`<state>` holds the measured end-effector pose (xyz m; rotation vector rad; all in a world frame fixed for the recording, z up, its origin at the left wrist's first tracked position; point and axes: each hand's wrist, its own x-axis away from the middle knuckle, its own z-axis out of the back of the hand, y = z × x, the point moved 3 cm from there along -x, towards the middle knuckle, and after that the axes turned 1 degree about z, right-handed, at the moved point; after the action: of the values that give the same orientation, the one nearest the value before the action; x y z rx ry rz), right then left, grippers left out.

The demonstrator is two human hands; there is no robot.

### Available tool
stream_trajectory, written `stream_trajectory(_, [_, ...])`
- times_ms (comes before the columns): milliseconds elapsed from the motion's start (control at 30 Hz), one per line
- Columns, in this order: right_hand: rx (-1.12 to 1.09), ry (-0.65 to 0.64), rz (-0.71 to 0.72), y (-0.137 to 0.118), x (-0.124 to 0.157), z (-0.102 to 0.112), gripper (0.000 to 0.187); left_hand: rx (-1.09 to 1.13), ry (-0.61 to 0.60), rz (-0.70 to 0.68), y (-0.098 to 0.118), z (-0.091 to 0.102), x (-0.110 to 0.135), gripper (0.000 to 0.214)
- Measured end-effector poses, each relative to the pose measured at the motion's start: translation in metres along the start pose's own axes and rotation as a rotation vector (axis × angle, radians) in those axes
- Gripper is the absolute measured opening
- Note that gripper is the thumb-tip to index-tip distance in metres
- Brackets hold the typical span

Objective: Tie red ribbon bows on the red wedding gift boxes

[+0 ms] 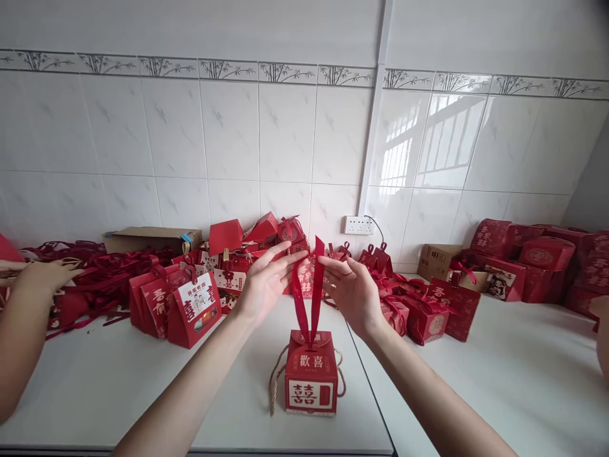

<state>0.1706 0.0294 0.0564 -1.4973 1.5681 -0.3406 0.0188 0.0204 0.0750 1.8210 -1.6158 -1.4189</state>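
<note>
A small red gift box [311, 379] with gold lettering and a rope handle stands on the white table [118, 387] in front of me. A red ribbon [301, 304] rises from its top in two strands. My left hand [264, 282] pinches the left strand with its fingertips, the other fingers stretched out. My right hand [353, 291] pinches the right strand the same way. Both hands hover above the box, palms facing each other.
Many red gift boxes [193, 308] and loose red ribbons [102, 273] crowd the back of the table. More red boxes [537, 260] are stacked at the right. Cardboard cartons [152, 238] and a wall socket [358, 225] are behind. Another person's arm [23, 311] reaches in from the left.
</note>
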Motion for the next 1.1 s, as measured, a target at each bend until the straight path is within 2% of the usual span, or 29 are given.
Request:
stream_trajectory(67, [0.026, -0.021, -0.024, -0.012, 0.005, 0.009, 0.027, -0.022, 0.038, -0.038, 0.005, 0.013, 0.002, 0.023])
stream_trajectory(133, [0.108, -0.077, -0.115, -0.029, 0.014, 0.028, 0.033, -0.077, 0.062, -0.045, 0.011, 0.036, 0.007, 0.012])
stream_trajectory(167, [0.146, -0.112, -0.165, -0.037, 0.019, 0.039, 0.038, -0.120, 0.054, -0.027, 0.013, 0.050, 0.011, 0.010])
stream_trajectory(233, [0.188, -0.134, -0.179, -0.053, 0.028, 0.063, 0.048, -0.261, 0.086, -0.043, 0.015, 0.079, 0.020, 0.013])
stream_trajectory(333, [0.389, -0.058, -0.208, -0.051, 0.039, 0.086, 0.049, -0.538, 0.165, -0.042, 0.003, 0.108, 0.035, 0.019])
stream_trajectory(400, [0.619, -0.038, -0.314, -0.030, 0.046, 0.089, 0.043, -0.710, 0.127, 0.045, -0.015, 0.108, 0.043, 0.021])
stream_trajectory(467, [0.877, -0.071, -0.425, -0.002, 0.052, 0.085, 0.037, -0.900, -0.010, 0.182, -0.038, 0.096, 0.051, 0.024])
stream_trajectory(533, [1.112, -0.129, -0.461, 0.021, 0.057, 0.081, 0.035, -1.061, -0.147, 0.288, -0.057, 0.080, 0.059, 0.028])
stream_trajectory(600, [1.232, -0.164, -0.468, 0.036, 0.059, 0.080, 0.036, -1.128, -0.211, 0.349, -0.069, 0.069, 0.064, 0.030])
stream_trajectory(733, [1.105, -0.202, -0.592, 0.047, 0.059, 0.088, 0.045, -1.066, -0.243, 0.487, -0.079, 0.069, 0.065, 0.033])
stream_trajectory(833, [0.957, -0.214, -0.649, 0.048, 0.058, 0.095, 0.051, -0.907, -0.259, 0.592, -0.082, 0.076, 0.063, 0.037])
stream_trajectory(967, [0.835, -0.182, -0.627, 0.048, 0.059, 0.103, 0.050, -0.701, -0.236, 0.612, -0.085, 0.082, 0.065, 0.037])
stream_trajectory(1100, [0.813, -0.159, -0.644, 0.048, 0.062, 0.109, 0.053, -0.692, -0.240, 0.629, -0.091, 0.084, 0.069, 0.036])
